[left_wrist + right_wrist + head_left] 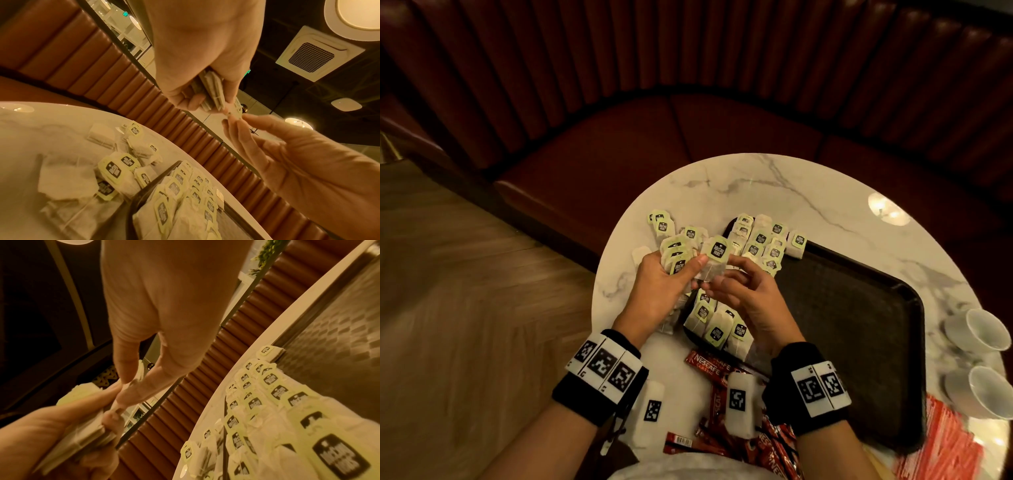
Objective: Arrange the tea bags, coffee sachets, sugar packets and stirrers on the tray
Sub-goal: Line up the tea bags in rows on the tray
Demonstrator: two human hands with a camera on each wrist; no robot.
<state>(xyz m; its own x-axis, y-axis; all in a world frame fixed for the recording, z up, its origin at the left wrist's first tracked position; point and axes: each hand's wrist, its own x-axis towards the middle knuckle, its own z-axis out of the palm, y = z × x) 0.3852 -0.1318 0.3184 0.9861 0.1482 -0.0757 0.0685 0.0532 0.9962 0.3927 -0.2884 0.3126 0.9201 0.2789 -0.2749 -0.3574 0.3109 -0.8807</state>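
My left hand (681, 270) grips a stack of tea bags (675, 255) with green tags, held above the table's left side. In the left wrist view the stack (212, 91) shows edge-on between thumb and fingers. My right hand (722, 275) meets it and pinches one tea bag (717, 253) at the stack's right side; thumb and forefinger close on it in the right wrist view (126, 384). More tea bags (760, 240) lie in rows along the left end of the dark tray (859, 325). Loose tea bags (664, 226) lie on the marble table left of the tray.
Red coffee sachets (707, 365) lie scattered near the table's front edge between my wrists. Red packets (941, 445) are piled at the front right. Two white cups (983, 329) stand right of the tray. A padded bench (688, 137) curves behind the round table (791, 185).
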